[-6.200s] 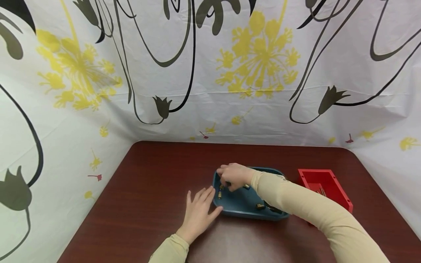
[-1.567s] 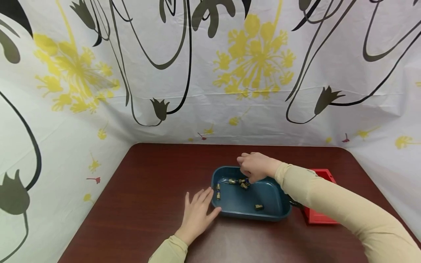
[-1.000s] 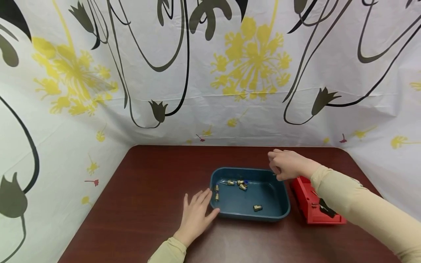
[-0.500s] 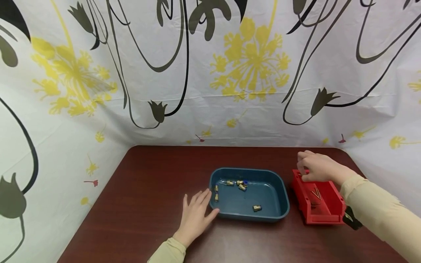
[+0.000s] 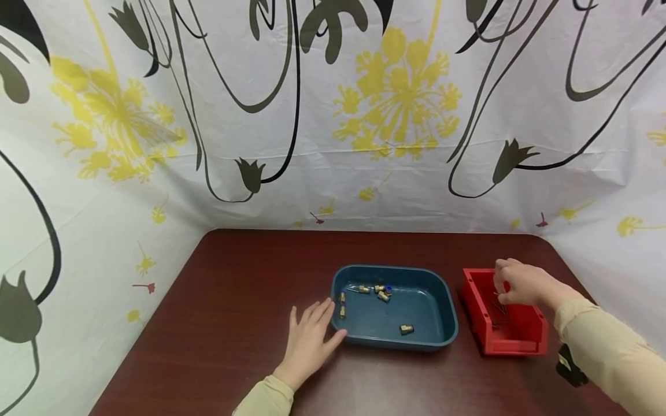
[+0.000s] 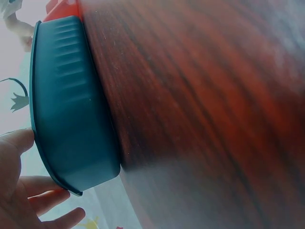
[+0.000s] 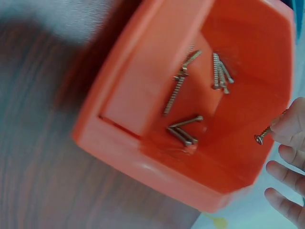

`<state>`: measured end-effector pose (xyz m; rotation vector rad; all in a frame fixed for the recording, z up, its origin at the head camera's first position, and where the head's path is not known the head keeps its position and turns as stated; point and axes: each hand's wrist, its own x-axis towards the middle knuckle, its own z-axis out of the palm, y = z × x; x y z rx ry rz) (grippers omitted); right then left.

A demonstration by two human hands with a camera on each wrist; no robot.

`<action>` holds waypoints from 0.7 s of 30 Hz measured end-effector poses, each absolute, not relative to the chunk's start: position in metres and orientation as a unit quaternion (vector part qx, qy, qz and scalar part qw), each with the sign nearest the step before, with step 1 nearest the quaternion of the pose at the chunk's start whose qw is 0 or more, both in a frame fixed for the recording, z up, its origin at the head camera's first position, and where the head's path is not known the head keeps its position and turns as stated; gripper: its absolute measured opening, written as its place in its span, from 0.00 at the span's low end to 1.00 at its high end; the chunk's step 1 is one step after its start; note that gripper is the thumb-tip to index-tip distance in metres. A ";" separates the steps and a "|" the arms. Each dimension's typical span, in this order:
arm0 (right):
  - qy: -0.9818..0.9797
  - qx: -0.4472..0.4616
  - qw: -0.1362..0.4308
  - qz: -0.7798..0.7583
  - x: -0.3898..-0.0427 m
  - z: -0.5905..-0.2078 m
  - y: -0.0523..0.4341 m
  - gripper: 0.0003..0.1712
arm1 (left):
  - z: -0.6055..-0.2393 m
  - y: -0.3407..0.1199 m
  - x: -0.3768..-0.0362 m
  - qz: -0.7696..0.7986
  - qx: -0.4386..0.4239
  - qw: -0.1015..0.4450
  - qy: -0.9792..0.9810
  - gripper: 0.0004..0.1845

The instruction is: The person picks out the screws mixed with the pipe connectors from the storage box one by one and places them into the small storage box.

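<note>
My right hand (image 5: 512,283) hovers over the red bin (image 5: 520,341) at the table's right and pinches a small screw (image 7: 268,130) between its fingertips (image 7: 290,126). Several screws (image 7: 183,131) lie on the red bin's floor (image 7: 143,95). My left hand (image 5: 310,335) lies flat on the table, fingers straight, touching the left wall of the blue tray (image 5: 444,335). Several brass fittings (image 5: 382,293) lie in the tray, one (image 5: 406,329) near its front. In the left wrist view the tray's outer wall (image 6: 71,109) fills the left side, with my fingers (image 6: 28,200) beside it.
The dark wooden table (image 5: 234,289) is closed in at the back and sides by a white curtain (image 5: 333,115) with yellow and black flowers. A black object (image 5: 569,365) hangs under my right sleeve (image 5: 609,352).
My right hand left the blue tray with a screw and moved right, over the red bin, then lowered into it. The left hand stayed beside the tray.
</note>
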<state>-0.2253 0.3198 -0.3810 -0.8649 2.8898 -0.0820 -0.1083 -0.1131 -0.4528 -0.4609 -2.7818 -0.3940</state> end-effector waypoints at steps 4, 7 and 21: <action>0.955 -0.289 0.061 -0.027 -0.223 -0.390 0.320 0.14 | -0.453 -0.113 -0.108 -0.137 -0.160 0.150 -0.966 0.32; 0.955 -0.288 0.062 -0.023 -0.222 -0.394 0.320 0.14 | -0.453 -0.113 -0.108 -0.136 -0.160 0.151 -0.966 0.32; 0.955 -0.294 0.042 -0.015 -0.224 -0.377 0.316 0.12 | -0.452 -0.113 -0.108 -0.140 -0.160 0.142 -0.967 0.32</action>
